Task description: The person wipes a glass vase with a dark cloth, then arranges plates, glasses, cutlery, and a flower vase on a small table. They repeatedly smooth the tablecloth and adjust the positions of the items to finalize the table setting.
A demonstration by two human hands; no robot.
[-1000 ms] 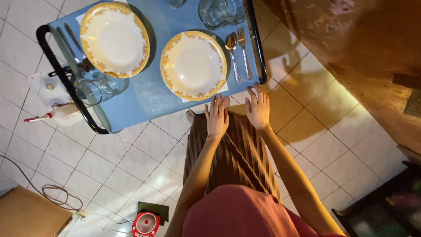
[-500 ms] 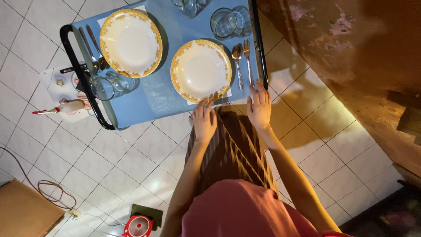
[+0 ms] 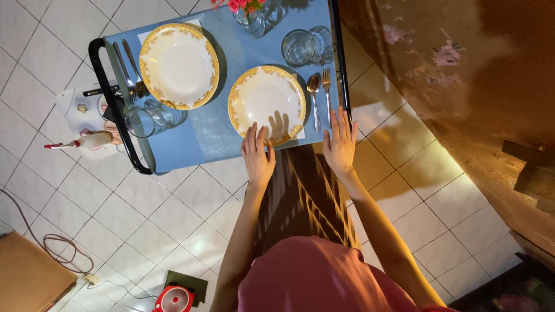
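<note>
My left hand (image 3: 257, 155) lies flat, fingers apart, at the near edge of a blue table (image 3: 191, 144), its fingertips at the rim of a white plate with a yellow border (image 3: 266, 104). My right hand (image 3: 340, 141) rests open at the table's near right corner, just below a spoon (image 3: 314, 98) and a fork (image 3: 327, 95). A second matching plate (image 3: 179, 65) sits farther left, with cutlery (image 3: 130, 72) beside it. Neither hand holds anything.
Clear glasses stand at the back right (image 3: 299, 47) and front left (image 3: 151, 118). A vase with pink flowers (image 3: 248, 11) is at the far edge. A black metal frame (image 3: 113, 110) rims the table. Small objects (image 3: 87, 140), a cable (image 3: 58, 254) and a red device (image 3: 173, 299) lie on the tiled floor.
Both hands slid forward onto the table's near edge. The left hand's fingertips now reach the nearer plate's rim. The view has shifted, bringing the table lower and to the right.
</note>
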